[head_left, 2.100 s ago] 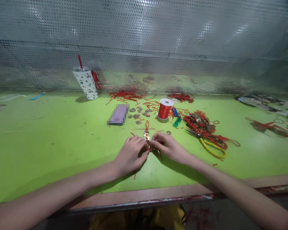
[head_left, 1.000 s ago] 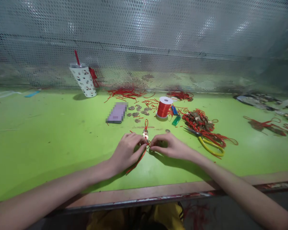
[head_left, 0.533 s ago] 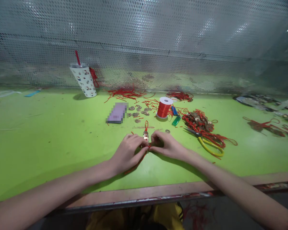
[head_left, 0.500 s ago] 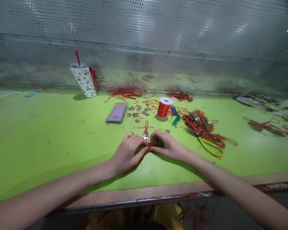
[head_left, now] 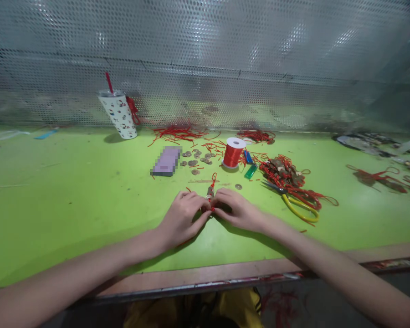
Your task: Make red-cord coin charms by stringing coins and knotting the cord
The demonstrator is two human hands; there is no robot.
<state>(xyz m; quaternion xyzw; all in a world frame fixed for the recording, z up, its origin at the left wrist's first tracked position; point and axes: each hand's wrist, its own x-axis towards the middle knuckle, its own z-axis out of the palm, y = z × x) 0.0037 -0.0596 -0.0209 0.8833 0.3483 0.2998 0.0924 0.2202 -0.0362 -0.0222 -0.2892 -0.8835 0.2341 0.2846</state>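
Both hands meet over the green table, pinching a string of coins tied with red cord (head_left: 213, 180). My left hand (head_left: 186, 213) is closed, its thumb and forefinger on the lower end of the cord and coins. Opposite it, my right hand (head_left: 237, 208) pinches the red cord at nearly the same spot. The cord's loop points away from me, and a coin shows just beyond the fingertips. My fingers partly hide the knot and the lower coins. A single loose coin (head_left: 238, 187) lies just past my right hand.
Beyond the hands are loose coins (head_left: 193, 162), a red cord spool (head_left: 233, 154), a blurred-out phone-like slab (head_left: 166, 161) and a green lighter (head_left: 251, 171). Yellow-handled scissors (head_left: 299, 209) lie right, against a heap of corded coins (head_left: 282, 173). A tumbler (head_left: 119, 114) stands back left, before perforated metal (head_left: 205, 59).
The coin string has tilted, its loop swinging slightly to the right. My right fingers have closed in nearer to the coins; my left hand has barely moved.
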